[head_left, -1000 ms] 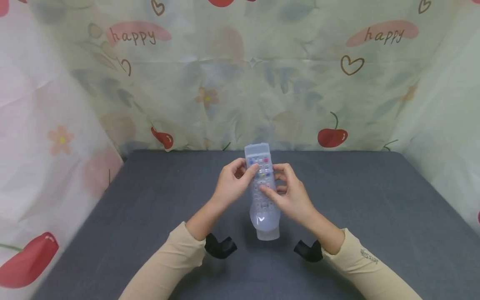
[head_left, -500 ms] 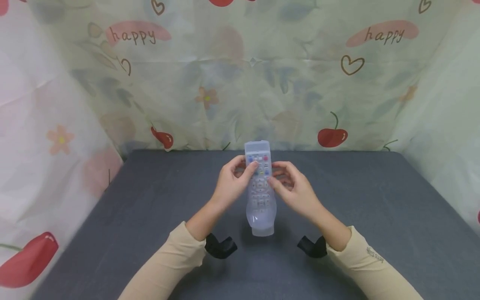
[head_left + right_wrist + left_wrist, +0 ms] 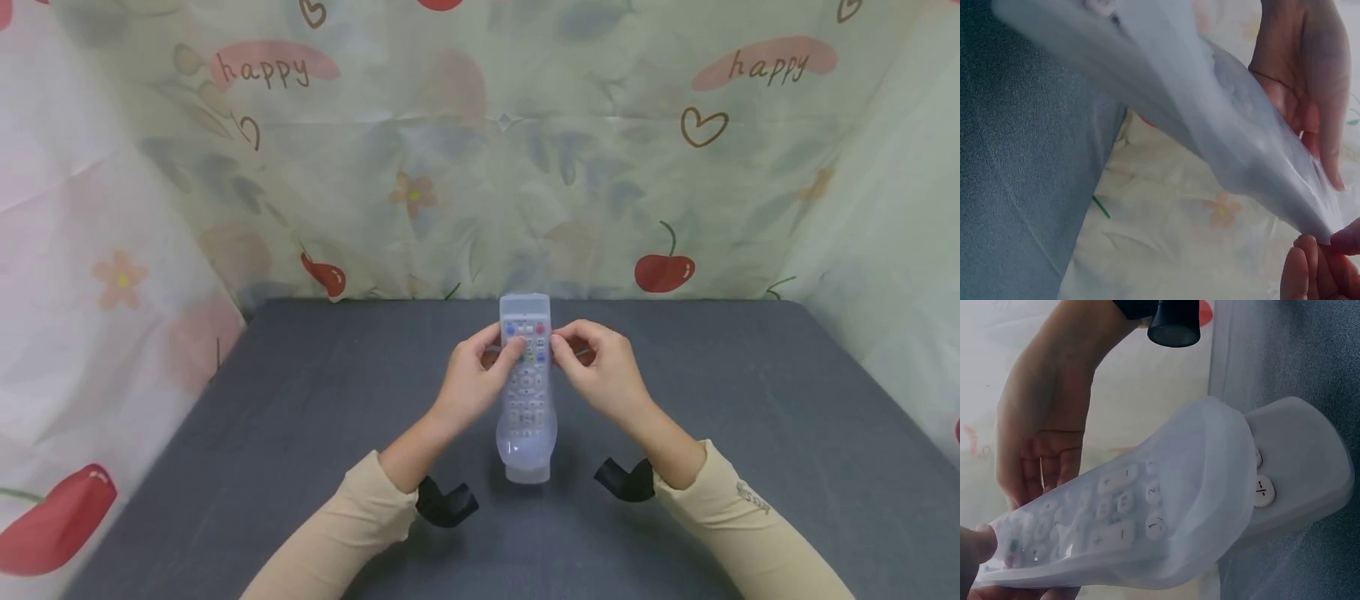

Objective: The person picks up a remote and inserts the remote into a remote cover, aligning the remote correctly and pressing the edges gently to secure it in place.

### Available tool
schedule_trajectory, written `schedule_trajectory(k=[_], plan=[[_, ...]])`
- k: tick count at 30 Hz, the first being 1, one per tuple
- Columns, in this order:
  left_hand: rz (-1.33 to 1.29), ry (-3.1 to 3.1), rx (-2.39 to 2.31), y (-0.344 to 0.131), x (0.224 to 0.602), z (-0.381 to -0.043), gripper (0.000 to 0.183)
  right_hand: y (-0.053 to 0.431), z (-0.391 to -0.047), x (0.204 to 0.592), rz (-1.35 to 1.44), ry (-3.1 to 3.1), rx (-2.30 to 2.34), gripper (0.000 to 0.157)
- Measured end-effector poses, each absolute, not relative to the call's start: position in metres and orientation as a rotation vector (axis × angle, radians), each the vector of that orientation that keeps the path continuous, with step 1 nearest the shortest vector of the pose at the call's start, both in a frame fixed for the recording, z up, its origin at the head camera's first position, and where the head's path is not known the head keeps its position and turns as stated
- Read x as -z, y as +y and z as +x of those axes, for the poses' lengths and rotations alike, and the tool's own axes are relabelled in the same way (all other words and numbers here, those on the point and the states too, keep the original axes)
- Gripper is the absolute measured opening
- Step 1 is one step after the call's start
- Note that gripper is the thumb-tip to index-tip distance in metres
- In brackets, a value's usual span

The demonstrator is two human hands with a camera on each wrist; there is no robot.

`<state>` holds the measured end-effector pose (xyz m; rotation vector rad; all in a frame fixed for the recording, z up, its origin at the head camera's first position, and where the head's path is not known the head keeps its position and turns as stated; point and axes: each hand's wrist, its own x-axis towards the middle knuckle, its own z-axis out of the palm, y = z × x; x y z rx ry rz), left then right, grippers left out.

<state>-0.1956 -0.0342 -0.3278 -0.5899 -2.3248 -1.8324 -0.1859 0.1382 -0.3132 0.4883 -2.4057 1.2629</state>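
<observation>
A white remote control point(image 3: 1307, 459) with coloured buttons sits mostly inside a translucent sleeve cover point(image 3: 527, 446). Its lower end sticks out of the cover's wide mouth, as the left wrist view shows. It is held upright above the table, buttons toward me. My left hand point(image 3: 472, 375) grips the upper left side, thumb on the buttons and fingers behind. On the other side, my right hand point(image 3: 606, 371) pinches the cover's right edge near the top between thumb and fingers; the right wrist view shows this pinch close up, with the cover point(image 3: 1244, 156) stretching up from it.
A dark grey tabletop point(image 3: 300, 433) lies under the hands. Patterned cloth point(image 3: 510, 183) hangs behind it and on both sides. Black wrist mounts point(image 3: 447, 504) stick out from both wrists.
My right thumb has moved from the front of the remote control to the cover's upper right edge, where it now pinches. The remote control has straightened from a slight tilt. The left hand keeps its grip.
</observation>
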Motion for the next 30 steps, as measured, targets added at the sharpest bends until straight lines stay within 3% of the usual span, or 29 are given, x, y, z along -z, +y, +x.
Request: schedule_trajectory(k=[6,13,30], plan=[[-0.556,-2.275,1.862,-0.03,0.328,-0.192,0.03,0.137,-0.185,0.315,0.564,-2.381,-1.018,0.006],[-0.336,-2.149,2.075,-0.023,0.328,-0.188,0.027,0.135,-0.183,0.317,0.668,-2.38,-0.753,0.007],[-0.055,-1.972,2.284,-0.013,0.336,-0.193,0.028,0.137,-0.182,0.325,0.78,-2.425,-0.674,0.013]])
